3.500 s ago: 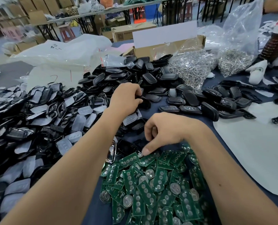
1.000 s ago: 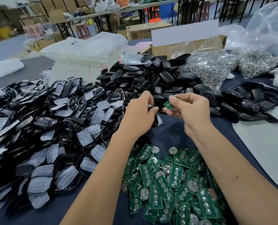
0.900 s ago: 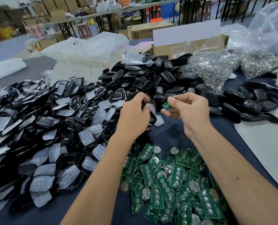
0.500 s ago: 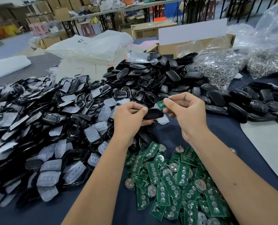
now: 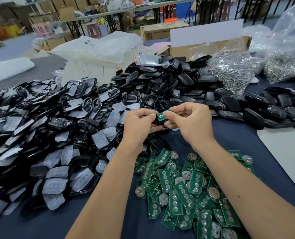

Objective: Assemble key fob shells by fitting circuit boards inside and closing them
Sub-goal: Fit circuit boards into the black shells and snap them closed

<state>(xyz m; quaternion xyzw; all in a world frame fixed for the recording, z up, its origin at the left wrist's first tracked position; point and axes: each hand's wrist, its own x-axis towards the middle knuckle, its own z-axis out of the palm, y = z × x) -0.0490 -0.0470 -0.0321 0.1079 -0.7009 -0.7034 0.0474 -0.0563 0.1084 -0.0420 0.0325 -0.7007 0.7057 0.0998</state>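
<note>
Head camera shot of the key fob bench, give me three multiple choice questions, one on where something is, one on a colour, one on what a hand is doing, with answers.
1. Where does the loose pile of circuit boards lie?
A. On the dark table cover nearest the person, under the forearms
B. Inside the cardboard box
C. In a clear bag

2. What colour is the circuit board held between the hands?
A. Red
B. Green
C. White

3. What is the right hand doing?
A. Lying flat on the table
B. Hanging empty
C. Pinching the circuit board against the black shell held by the left hand

Answers: 1 A, the boards spread on the cover below both wrists. 2 B, its face shows green. 3 C, thumb and forefinger close on the board at the shell.
</note>
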